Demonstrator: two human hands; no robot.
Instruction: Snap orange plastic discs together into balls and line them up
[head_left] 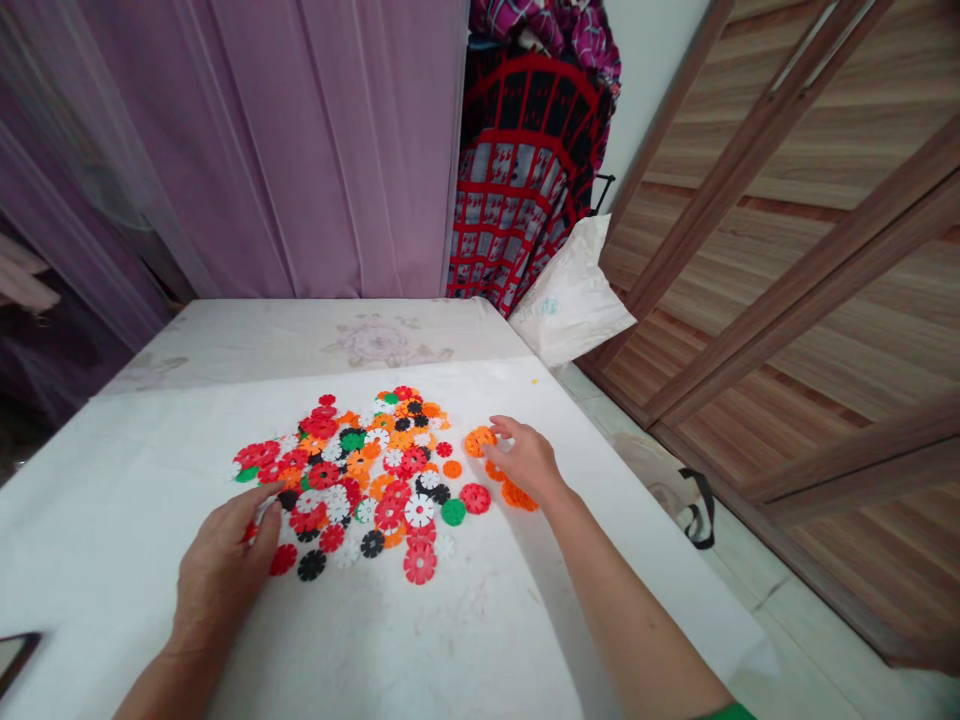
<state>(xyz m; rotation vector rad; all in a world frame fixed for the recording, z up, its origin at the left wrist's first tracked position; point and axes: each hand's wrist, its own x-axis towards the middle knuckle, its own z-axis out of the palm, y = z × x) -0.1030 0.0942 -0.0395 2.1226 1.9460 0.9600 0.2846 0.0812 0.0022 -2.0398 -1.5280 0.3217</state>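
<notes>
A pile of slotted plastic building discs (419,511) in red, orange, white, black and green is spread over the white table. At its left edge is my left hand (225,550), thumb and forefinger apart, with red discs close beside the fingertips. To the right of the pile, my right hand (529,462) has its thumb and fingers around an orange disc (477,441). More orange discs (519,496) lie beneath and beside that hand, apart from the main pile. A green disc (453,512) and a red disc (475,498) rest between the pile and these orange ones.
The white table (360,650) has a flower-patterned cover (300,345) at its far end. Behind hangs a purple curtain (337,150). A white bag (570,295) stands by the far right corner, near wooden cabinet doors (787,250). A dark-edged object (16,655) shows at lower left.
</notes>
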